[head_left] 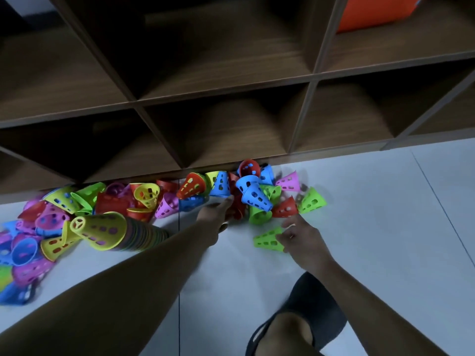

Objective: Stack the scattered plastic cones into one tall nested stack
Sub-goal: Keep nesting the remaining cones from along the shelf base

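Many perforated plastic cones in red, blue, green, yellow and purple lie scattered on the pale floor along the foot of a shelf. A long nested stack point(133, 236) lies on its side at the left, with a yellow cone point(102, 232) as its outermost piece. My left hand point(214, 217) reaches into the middle pile, fingers apart against a red cone point(237, 210); no grip shows. My right hand point(302, 238) pinches the wide end of a green cone point(267, 240) lying on the floor apart from the pile.
A dark wooden cubby shelf point(231, 80) rises right behind the cones, with an orange box point(372, 11) in its upper right cell. My foot in a dark slipper point(313, 304) rests on the floor point(385, 227) at the bottom right.
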{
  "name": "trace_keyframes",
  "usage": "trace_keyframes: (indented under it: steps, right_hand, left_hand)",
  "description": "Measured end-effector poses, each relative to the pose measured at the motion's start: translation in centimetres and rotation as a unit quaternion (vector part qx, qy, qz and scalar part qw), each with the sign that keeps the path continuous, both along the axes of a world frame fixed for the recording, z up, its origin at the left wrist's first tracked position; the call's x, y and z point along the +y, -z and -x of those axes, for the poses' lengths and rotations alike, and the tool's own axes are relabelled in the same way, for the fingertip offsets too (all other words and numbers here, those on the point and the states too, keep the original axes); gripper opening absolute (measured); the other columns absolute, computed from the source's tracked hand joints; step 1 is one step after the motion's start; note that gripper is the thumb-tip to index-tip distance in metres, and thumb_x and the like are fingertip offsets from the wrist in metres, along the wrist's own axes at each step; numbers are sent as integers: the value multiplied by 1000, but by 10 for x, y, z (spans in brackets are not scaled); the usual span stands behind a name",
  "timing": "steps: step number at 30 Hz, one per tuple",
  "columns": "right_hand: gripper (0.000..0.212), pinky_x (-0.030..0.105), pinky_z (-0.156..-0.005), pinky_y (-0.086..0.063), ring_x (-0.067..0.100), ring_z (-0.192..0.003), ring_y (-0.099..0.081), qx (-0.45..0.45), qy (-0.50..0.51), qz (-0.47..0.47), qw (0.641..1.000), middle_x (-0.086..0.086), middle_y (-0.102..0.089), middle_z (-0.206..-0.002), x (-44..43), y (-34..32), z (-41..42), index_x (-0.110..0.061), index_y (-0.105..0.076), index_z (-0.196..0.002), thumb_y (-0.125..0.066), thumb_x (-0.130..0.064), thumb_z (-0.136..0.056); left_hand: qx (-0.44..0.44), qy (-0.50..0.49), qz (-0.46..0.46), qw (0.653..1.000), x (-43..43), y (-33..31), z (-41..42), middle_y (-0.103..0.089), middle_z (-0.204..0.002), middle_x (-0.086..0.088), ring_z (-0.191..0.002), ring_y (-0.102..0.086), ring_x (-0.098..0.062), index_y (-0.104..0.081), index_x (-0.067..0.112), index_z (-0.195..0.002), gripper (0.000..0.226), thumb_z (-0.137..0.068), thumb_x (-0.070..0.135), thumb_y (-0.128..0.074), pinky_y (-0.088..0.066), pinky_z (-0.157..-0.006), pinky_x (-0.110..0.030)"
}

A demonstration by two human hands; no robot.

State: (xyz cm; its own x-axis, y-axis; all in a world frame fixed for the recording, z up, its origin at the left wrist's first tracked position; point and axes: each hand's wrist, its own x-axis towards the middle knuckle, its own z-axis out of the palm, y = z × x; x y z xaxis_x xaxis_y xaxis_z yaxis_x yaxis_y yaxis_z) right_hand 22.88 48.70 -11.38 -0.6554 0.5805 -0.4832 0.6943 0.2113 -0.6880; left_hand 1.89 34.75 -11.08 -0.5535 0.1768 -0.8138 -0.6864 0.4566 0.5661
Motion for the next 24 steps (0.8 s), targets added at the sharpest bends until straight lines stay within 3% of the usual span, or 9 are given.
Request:
trace_keyframes:
  steps: [3, 7, 8, 11, 12, 14, 17, 21, 24]
  right_hand:
    - [15, 22, -62, -50, 13, -64, -74, 31, 41, 88, 995, -7, -77, -76, -18, -11, 14, -18, -66, -93, -80, -19, -88]
    - [13, 23, -50, -46, 12, -57, -67, 76, 107, 184, 974, 2, -75, -71, -33, -31, 34, -10, -71, -94, -82, -15, -88]
    - [12, 26, -49, -45, 10, -54, -64, 81, 111, 191, 972, 3, -74, -70, -34, -35, 39, -12, -72, -94, -81, -16, -89]
    - [8, 25, -49, -42, 5, -48, -57, 85, 100, 195, 972, 4, -72, -68, -34, -40, 53, -14, -73, -95, -79, -17, -92]
    - [7, 21, -48, -42, 3, -48, -56, 89, 101, 196, 971, 2, -71, -67, -34, -40, 55, -13, -73, -97, -78, -17, -93]
    - [5, 16, -48, -41, 2, -49, -55, 98, 96, 195, 971, -2, -69, -66, -37, -38, 56, -13, -72, -97, -76, -15, -95]
    - [4, 28, -51, -36, 15, -53, -50, 118, 125, 199, 965, 6, -62, -65, -37, -34, 51, -18, -72, -93, -74, -17, -96]
    - [5, 42, -61, -31, 23, -57, -39, 165, 199, 271, 927, 17, -48, -68, -39, -35, 40, -13, -71, -95, -71, -17, -98]
    - [7, 43, -66, -31, 22, -55, -38, 196, 208, 313, 905, 17, -45, -69, -45, -41, 34, -12, -71, -96, -68, -18, -99]
  left_hand:
    - [-32, -30, -1, 999, 3, -4, 6, -79, -95, -2, -85, -71, -16, -70, 13, -106, 25, -91, 30, -83, -54, -74, -32]
    - [-80, -49, 9, 996, 0, -17, 5, -70, -89, -3, -79, -64, -16, -61, 13, -93, 25, -94, 28, -80, -56, -96, -37]
    - [-82, -45, 12, 996, 1, -18, 6, -70, -90, -4, -80, -64, -17, -61, 12, -97, 27, -93, 30, -81, -57, -95, -36]
    - [-91, -48, -6, 995, 5, -17, 2, -71, -87, -4, -74, -66, -18, -62, 9, -97, 30, -93, 31, -82, -54, -68, -31]
    - [-98, -51, -10, 994, 5, -13, 0, -73, -86, -5, -75, -69, -20, -63, 8, -96, 29, -93, 30, -82, -54, -65, -32]
    - [-102, -46, -25, 993, 6, -5, -1, -79, -89, -7, -83, -76, -25, -68, 6, -103, 27, -91, 24, -84, -62, -76, -40]
    - [-77, -59, -30, 995, -1, -1, -1, -78, -90, -7, -88, -74, -26, -71, 7, -98, 11, -93, 14, -78, -60, -89, -43]
    - [-31, -23, -36, 999, -42, -16, -11, -75, -90, -4, -83, -69, -15, -73, 11, -101, 11, -99, 21, -71, -51, -79, -33]
    - [-5, 9, -33, 999, -89, -39, -25, -72, -80, -1, -71, -62, -14, -77, 13, -96, 12, -99, 23, -71, -47, -68, -29]
